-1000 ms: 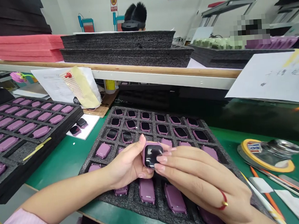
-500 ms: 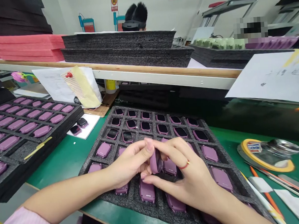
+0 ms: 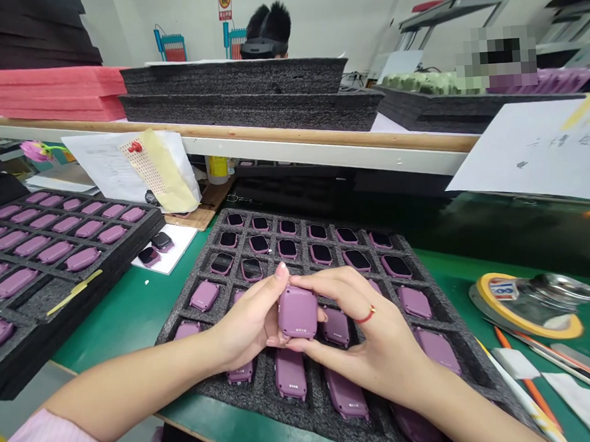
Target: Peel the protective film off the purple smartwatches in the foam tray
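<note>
Both my hands hold one purple watch body (image 3: 297,312) above a black foam tray (image 3: 189,287). Its plain purple back faces me. My left hand (image 3: 246,321) grips its left side, thumb on the top edge. My right hand (image 3: 362,337), with a red ring, pinches its right side and underside. The tray's far rows hold watch bodies (image 3: 321,253) lying screen up. The near rows hold watch bodies (image 3: 290,376) lying back up.
A second foam tray (image 3: 53,276) of purple bodies lies at the left, with two loose bodies (image 3: 155,249) on white paper. A tape roll (image 3: 524,300), pencils and strips lie at the right. A shelf above carries foam sheets (image 3: 247,94). Another person's head (image 3: 266,33) shows behind it.
The watch body has been turned over in my hands: a second ago its dark screen faced me, then it stood edge-on, and now its purple back faces me.
</note>
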`<state>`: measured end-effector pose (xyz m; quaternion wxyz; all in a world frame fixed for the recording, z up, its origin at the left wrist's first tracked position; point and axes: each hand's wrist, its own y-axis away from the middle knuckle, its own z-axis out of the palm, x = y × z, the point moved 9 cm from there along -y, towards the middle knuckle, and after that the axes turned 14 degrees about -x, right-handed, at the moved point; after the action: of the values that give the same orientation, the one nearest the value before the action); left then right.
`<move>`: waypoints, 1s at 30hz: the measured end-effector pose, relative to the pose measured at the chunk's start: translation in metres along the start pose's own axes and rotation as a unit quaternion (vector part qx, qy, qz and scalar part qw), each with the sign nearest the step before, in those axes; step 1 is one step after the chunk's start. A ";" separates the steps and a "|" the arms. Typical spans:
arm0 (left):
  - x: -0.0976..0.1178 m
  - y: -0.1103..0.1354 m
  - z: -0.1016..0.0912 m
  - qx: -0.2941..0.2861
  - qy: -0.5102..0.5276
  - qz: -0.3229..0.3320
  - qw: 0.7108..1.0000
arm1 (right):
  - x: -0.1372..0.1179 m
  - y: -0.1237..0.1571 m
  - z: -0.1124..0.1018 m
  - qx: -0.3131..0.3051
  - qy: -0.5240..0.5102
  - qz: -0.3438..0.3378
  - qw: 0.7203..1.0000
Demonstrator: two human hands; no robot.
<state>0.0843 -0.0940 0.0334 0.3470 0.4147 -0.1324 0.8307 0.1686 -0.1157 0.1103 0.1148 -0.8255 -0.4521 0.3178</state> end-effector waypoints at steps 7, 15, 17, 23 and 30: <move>0.005 0.001 -0.021 0.088 0.003 0.032 0.996 | 0.025 -0.001 -0.007 0.014 0.022 0.030 0.999; 0.067 0.018 -0.058 0.216 -0.140 0.185 0.948 | 0.092 -0.008 0.038 -0.073 0.072 0.142 0.985; 0.084 0.021 -0.066 0.222 -0.249 0.165 0.928 | 0.099 -0.008 0.043 -0.083 0.072 0.147 0.983; 0.122 0.029 -0.106 0.229 -0.476 0.090 0.844 | 0.090 -0.023 0.047 -0.105 0.077 0.142 0.981; 0.119 0.025 -0.118 0.168 -0.707 -0.006 0.687 | 0.081 -0.078 0.086 -0.232 0.110 0.101 0.961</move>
<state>-0.0526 0.0035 0.0543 0.0797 0.9313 -0.1943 0.2976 0.0932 -0.0141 0.0470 -0.0634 -0.9006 -0.4124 0.1217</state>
